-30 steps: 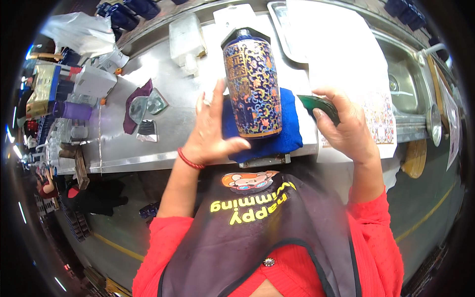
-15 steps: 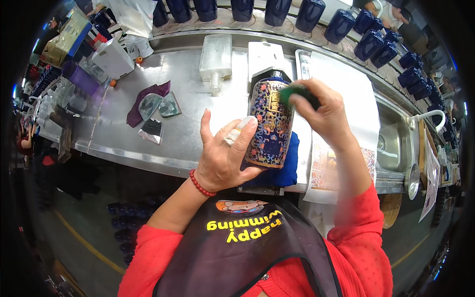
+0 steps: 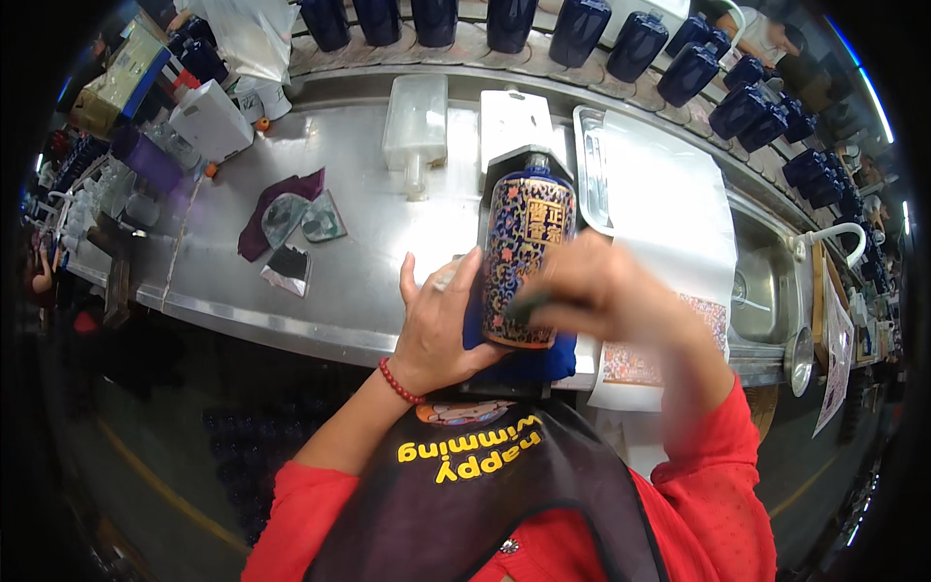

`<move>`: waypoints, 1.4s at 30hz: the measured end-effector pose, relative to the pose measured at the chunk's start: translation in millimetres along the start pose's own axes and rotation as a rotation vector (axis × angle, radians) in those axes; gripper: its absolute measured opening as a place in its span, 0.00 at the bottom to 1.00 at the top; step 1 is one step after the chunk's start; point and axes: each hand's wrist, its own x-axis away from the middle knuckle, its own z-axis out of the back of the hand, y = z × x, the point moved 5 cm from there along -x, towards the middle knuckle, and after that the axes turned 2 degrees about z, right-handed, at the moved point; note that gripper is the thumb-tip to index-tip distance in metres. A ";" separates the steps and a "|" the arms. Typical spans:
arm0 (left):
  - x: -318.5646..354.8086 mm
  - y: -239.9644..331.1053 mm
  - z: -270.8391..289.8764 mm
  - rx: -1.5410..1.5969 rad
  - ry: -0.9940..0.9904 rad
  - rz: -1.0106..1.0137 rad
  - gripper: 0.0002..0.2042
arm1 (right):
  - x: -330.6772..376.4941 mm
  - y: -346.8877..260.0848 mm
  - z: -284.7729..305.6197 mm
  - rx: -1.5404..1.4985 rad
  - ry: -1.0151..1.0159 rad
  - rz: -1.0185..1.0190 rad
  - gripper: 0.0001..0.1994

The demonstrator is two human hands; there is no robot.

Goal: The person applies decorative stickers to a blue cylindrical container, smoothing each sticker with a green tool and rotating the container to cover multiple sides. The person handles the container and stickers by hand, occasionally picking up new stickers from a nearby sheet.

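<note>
A dark blue bottle with a gold, pink and blue floral pattern lies tilted, its neck away from me, propped in a dark angular holder over blue cloth. My left hand steadies the bottle's lower left side, thumb by its base. One finger wears a white wrap. Blurred by motion, my right hand grips a dark green scraper-like pad against the lower right of the patterned face. The pad's exact shape is mostly hidden by my fingers.
Patterned transfer sheets and white paper lie to the right, beside a metal tray and a sink. A clear bottle lies behind; cut scraps sit left. Blue bottles line the back conveyor.
My right hand has swept the green pad from the bottle's upper part down toward its base. My left hand stays at the bottle's side. The blue bottles on the conveyor have shifted.
</note>
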 end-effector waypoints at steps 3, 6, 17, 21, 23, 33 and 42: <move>-1.0 -5.9 -3.7 -0.021 -0.044 0.022 0.55 | 20.5 27.5 33.4 0.568 0.614 -0.306 0.08; -0.1 -8.3 -6.1 -0.016 -0.020 -0.019 0.55 | 36.7 -3.7 -9.7 0.619 0.306 0.053 0.17; -0.2 -15.5 -13.1 0.075 -0.051 0.019 0.56 | 75.0 -13.0 -38.3 0.067 0.086 -0.044 0.15; -1.8 -11.0 -10.3 0.059 -0.044 -0.008 0.55 | 79.5 -2.1 -19.4 0.241 0.436 -0.304 0.14; -4.9 -7.9 -4.3 -0.008 -0.054 -0.035 0.55 | 76.9 -7.2 -20.9 0.567 0.426 -0.224 0.16; -12.4 11.0 15.9 -0.154 -0.019 -0.113 0.57 | 52.9 -2.9 -5.7 0.571 0.384 -0.083 0.21; -70.6 -11.8 4.7 -0.016 -0.052 -0.056 0.41 | 93.5 65.2 8.1 -0.111 0.569 -0.592 0.10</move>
